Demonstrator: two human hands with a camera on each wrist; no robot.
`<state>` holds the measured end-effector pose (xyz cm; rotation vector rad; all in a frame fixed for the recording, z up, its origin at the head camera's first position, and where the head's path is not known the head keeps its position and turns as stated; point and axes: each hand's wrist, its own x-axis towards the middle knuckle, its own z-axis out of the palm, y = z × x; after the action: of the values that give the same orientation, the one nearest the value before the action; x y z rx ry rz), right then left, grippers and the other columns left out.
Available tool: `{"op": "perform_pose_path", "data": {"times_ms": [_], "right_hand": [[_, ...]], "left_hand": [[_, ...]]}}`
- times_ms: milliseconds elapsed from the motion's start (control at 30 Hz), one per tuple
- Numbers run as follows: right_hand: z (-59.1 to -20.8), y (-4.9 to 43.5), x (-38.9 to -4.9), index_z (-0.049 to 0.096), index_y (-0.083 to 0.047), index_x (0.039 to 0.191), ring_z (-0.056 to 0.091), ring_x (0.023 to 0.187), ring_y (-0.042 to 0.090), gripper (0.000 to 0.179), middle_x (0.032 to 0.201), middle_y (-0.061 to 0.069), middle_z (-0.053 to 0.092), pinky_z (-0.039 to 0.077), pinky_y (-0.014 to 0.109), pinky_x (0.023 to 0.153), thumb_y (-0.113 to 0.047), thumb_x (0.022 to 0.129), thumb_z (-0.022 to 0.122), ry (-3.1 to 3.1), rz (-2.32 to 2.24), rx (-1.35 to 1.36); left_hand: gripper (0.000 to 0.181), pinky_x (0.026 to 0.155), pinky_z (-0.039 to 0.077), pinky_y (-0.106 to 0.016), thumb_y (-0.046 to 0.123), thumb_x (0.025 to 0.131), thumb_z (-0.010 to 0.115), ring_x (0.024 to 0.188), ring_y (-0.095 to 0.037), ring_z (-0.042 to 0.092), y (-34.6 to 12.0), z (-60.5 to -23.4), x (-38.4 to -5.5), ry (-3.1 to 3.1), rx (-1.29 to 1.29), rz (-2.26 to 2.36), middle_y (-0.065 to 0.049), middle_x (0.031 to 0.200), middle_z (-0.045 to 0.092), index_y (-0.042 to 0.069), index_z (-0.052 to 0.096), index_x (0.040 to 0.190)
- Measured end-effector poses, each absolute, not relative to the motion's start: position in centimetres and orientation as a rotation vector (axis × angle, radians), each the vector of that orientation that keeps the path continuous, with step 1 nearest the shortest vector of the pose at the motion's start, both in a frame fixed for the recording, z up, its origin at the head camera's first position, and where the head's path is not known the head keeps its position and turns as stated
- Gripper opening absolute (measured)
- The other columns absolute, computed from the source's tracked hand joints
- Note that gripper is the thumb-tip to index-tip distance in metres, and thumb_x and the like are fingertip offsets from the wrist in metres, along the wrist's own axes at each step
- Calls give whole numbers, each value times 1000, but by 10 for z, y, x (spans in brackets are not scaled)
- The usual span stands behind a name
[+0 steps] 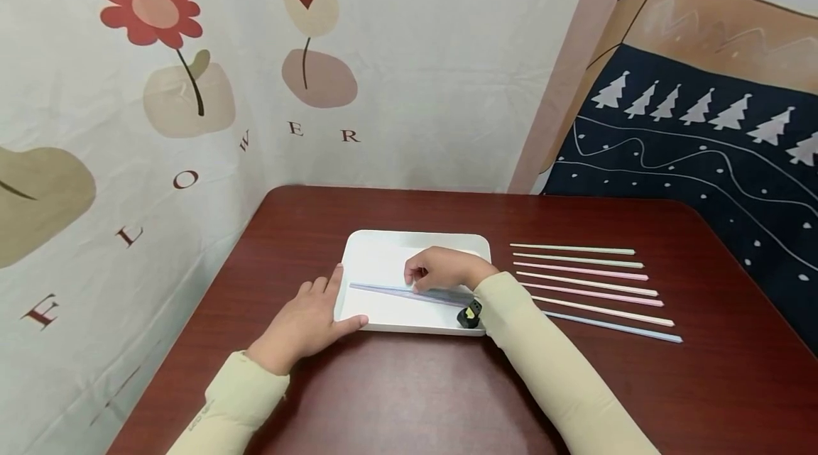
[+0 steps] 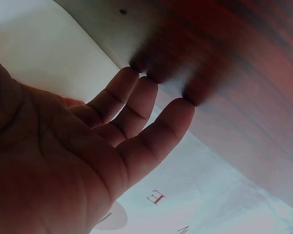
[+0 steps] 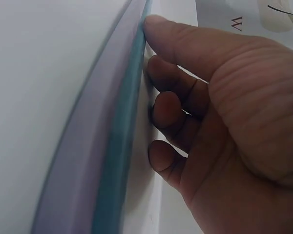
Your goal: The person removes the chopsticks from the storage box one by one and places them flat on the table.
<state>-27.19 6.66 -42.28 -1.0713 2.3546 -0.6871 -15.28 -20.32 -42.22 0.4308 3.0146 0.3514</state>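
Note:
A white tray (image 1: 383, 245) lies on the table with a blue chopstick (image 1: 367, 286) and a purple chopstick (image 3: 90, 126) close together in it. My right hand (image 1: 447, 267) is over the tray, thumb tip at the blue chopstick and the other fingers loosely curled beside it, as the right wrist view shows. At the tray's left side, my left hand (image 1: 307, 320) rests with fingers extended along the rim and the thumb over the near corner. Its spread fingers (image 2: 158, 134) also show in the left wrist view.
Right of the tray, several chopsticks lie in a row: green (image 1: 575, 249), pink (image 1: 581, 270), cream (image 1: 603, 309) and another blue one (image 1: 620, 327). The dark red table (image 1: 409, 384) meets a printed cloth (image 1: 434, 100) behind.

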Motion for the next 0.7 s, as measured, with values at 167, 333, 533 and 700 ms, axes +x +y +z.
{"op": "perform_pose_path", "data": {"times_ms": [167,333,533,700], "right_hand": [[-422,66,-273,68,-20,92,48,67,5,14,72,-10,53,42,24,66,-7,92,64,2391,-652,-1076],[-424,66,-272,67,-21,90,48,68,6,10,72,-9,52,42,25,65,-11,92,69,2388,-673,-1055],[-424,65,-272,67,-20,92,47,67,6,11,72,-9,52,41,25,65,-10,90,71,2397,-660,-1060],[-423,64,-271,67,-17,93,46,66,5,11,70,-9,50,40,24,65,-7,89,69,2421,-639,-1077]], "left_hand": [[112,94,45,-51,76,86,52,118,-43,46,-204,-422,-153,3019,434,353,-25,131,50,-6,21,155],[112,94,45,-50,78,85,51,117,-42,46,-204,-423,-153,3023,441,356,-24,129,50,-6,22,155],[112,94,45,-50,76,85,52,117,-43,46,-204,-424,-154,3026,445,356,-25,130,50,-6,22,155],[111,95,44,-50,76,86,53,117,-43,46,-205,-425,-154,3029,447,355,-25,130,50,-6,22,155]]}}
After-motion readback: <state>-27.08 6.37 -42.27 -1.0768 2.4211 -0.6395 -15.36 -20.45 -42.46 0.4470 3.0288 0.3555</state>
